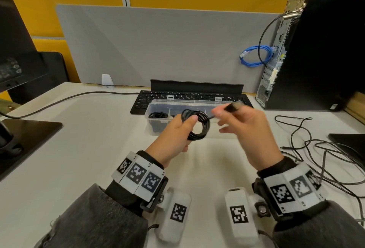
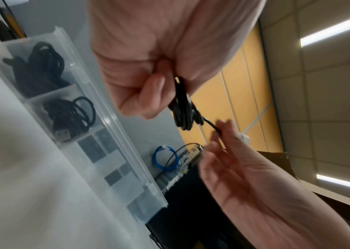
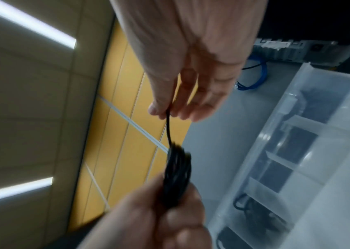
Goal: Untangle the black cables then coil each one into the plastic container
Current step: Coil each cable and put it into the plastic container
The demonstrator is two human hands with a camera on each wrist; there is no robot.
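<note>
My left hand (image 1: 180, 131) grips a coiled black cable (image 1: 198, 125) in the air above the white desk, just in front of the clear plastic container (image 1: 152, 109). The same coil (image 2: 183, 107) hangs below my curled left fingers (image 2: 148, 99). My right hand (image 1: 243, 127) pinches the cable's free end near its plug (image 1: 234, 107), a short strand (image 3: 168, 128) running from the pinch down to the coil (image 3: 177, 173). Two coiled black cables (image 2: 41, 67) (image 2: 71, 114) lie in separate compartments at the container's left end. More black cables (image 1: 320, 153) lie tangled on the desk at right.
A black keyboard (image 1: 142, 99) sits right behind the container. A computer tower (image 1: 316, 54) with a blue cable (image 1: 254, 55) stands at the back right. A monitor base (image 1: 25, 135) is at left, a dark flat object (image 1: 349, 141) at the right edge. A grey divider (image 1: 158, 46) closes off the back.
</note>
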